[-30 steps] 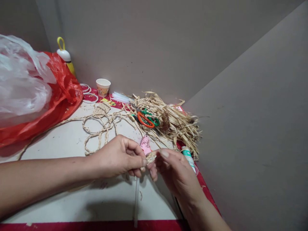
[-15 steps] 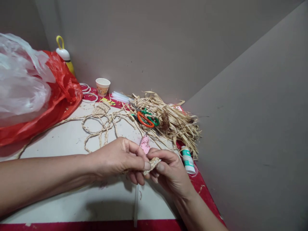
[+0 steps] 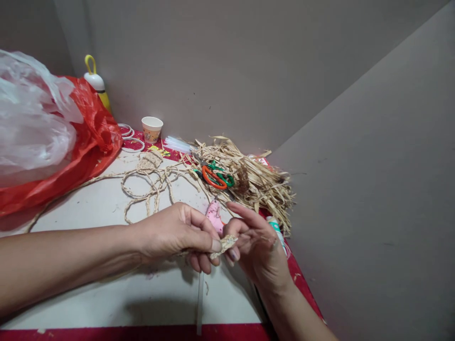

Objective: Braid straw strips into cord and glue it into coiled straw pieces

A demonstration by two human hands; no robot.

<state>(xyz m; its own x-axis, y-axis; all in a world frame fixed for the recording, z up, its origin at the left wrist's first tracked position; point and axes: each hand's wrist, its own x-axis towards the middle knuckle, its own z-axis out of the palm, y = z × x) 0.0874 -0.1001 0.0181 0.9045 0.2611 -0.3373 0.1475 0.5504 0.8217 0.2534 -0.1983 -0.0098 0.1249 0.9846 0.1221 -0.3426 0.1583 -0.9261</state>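
My left hand (image 3: pixel 185 233) pinches a small folded piece of braided straw (image 3: pixel 224 245) between thumb and fingers. Just to its right is my right hand (image 3: pixel 258 241), thumb and index finger spread apart, with other fingers curled close to the braid's end; whether they touch it is unclear. Behind both hands a pink glue gun (image 3: pixel 214 213) shows in part, most of it hidden. A translucent stick (image 3: pixel 200 303) runs from under my left hand to the table's front edge. Loops of braided straw cord (image 3: pixel 156 187) lie beyond my left wrist.
Dried straw strips (image 3: pixel 259 177) lie piled at the back right, orange-handled scissors (image 3: pixel 213 177) on them. A thread spool (image 3: pixel 275 226) stands beside my right hand. Farther left are a paper cup (image 3: pixel 152 129), white rings (image 3: pixel 132 145), a red plastic bag (image 3: pixel 95 137) and a yellow-and-white bottle (image 3: pixel 95 83).
My right hand has let go of the braided straw's end; its thumb and index finger have opened and lifted away. My left hand keeps its pinch in nearly the same place.
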